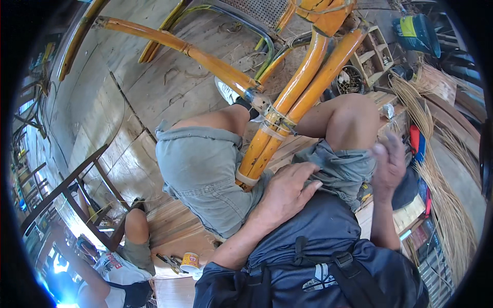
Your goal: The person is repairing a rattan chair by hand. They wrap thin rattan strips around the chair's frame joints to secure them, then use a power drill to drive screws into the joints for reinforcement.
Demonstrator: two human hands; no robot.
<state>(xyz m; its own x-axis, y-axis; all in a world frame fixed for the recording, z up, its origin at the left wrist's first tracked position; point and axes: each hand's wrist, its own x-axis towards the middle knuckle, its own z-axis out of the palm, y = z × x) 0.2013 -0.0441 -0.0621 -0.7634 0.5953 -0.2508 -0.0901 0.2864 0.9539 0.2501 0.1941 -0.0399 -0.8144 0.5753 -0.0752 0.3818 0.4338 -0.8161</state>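
A glossy orange-yellow pole frame (303, 84) of a piece of furniture leans between my legs, its paired poles ending on my lap. Light binding strips wrap the poles near a joint (275, 123) where a side pole meets them. My left hand (290, 191) lies across my lap beside the lower end of the poles, fingers loosely stretched, holding nothing visible. Off to the right, beside my knee, my right hand (390, 163) is raised. Its fingertips are slightly blurred, the thumb stands apart from the fingers, and nothing shows between them.
Long pale fibre strips (436, 190) hang along the right. Beyond my right knee are a bucket of small parts (350, 81), a compartmented wooden box (379, 54) and a teal container (417, 35). A printed cup (190, 262) stands lower left, near another person (118, 267) and a dark wooden frame (77, 187).
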